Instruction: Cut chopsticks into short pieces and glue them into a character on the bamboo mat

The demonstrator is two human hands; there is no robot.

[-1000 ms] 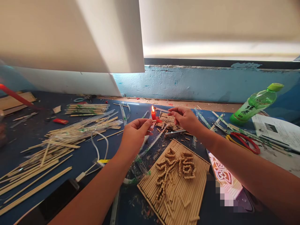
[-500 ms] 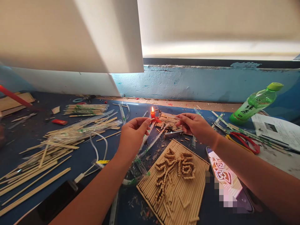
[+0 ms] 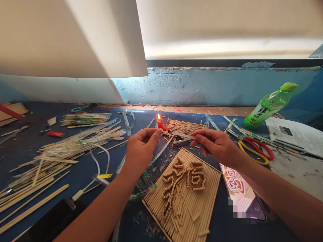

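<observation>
My left hand (image 3: 142,144) is closed in a pinch on a short piece of wooden stick (image 3: 165,131), just in front of a lit red candle (image 3: 159,123). Between thumb and fingers, my right hand (image 3: 214,143) grips a thin greyish strip (image 3: 180,135), whose far end points at the stick piece. I cannot tell whether the two touch. Below the hands lies a panel of sticks set side by side (image 3: 202,215). Raised characters made of small wooden beads or stick ends (image 3: 198,178) stand on it, with several loose short sticks (image 3: 178,205).
Bundles of wooden sticks (image 3: 50,174) and plastic wrappers spread across the left. A white cable (image 3: 108,158) runs to a black device (image 3: 50,218). At right are a phone (image 3: 239,191), red-and-yellow-handled scissors (image 3: 259,149), papers (image 3: 297,134) and a green bottle (image 3: 268,107). More sticks (image 3: 185,126) lie behind.
The view has turned slightly right. My right hand is lower, and the thin strip now shows, reaching toward the stick piece. My left hand keeps its pinch by the candle.
</observation>
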